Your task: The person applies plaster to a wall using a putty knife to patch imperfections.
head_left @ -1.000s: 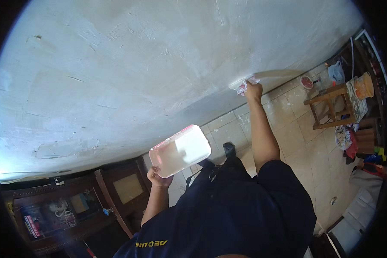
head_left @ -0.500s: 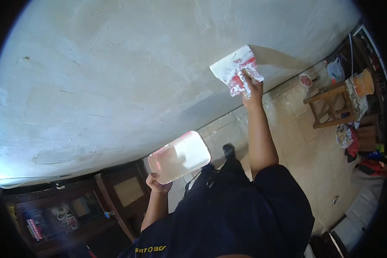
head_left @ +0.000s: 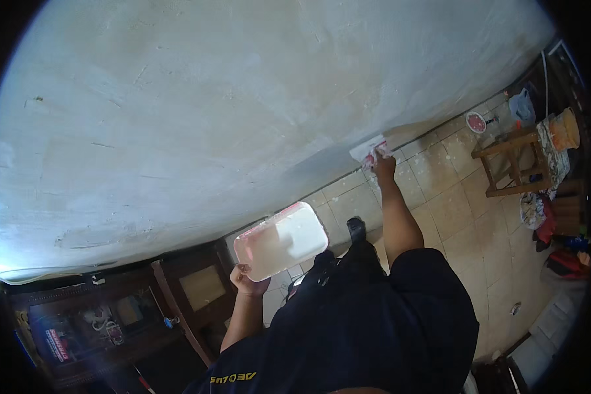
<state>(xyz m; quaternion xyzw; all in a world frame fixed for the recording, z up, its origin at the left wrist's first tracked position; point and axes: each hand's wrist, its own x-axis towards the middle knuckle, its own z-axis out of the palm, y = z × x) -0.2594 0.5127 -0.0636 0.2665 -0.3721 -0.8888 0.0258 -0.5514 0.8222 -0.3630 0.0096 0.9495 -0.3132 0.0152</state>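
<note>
My left hand [head_left: 249, 281] grips the corner of a shallow rectangular tray [head_left: 289, 240], pale inside with a reddish rim. A whitish coating shows on its inner face. Out to the right, my right hand [head_left: 384, 167] is closed on a flat putty scraper [head_left: 369, 151], white and red and smeared with white paste. The scraper is low by the plastered wall [head_left: 230, 118], close to where it meets the floor; whether its edge touches the wall I cannot tell. Patchy grey-white plaster with small scratches covers the wall.
A dark wooden cabinet [head_left: 171, 289] with glass panes stands at lower left. At right are a wooden stool [head_left: 515, 161], an orange bucket [head_left: 563, 129], a small round tub [head_left: 475, 122] and heaped cloths [head_left: 545, 220]. Pale splashes mark the tiled floor [head_left: 440, 177].
My right hand has moved the scraper down the wall and away from me, toward the floor edge. The tray in my left hand has shifted slightly right.
</note>
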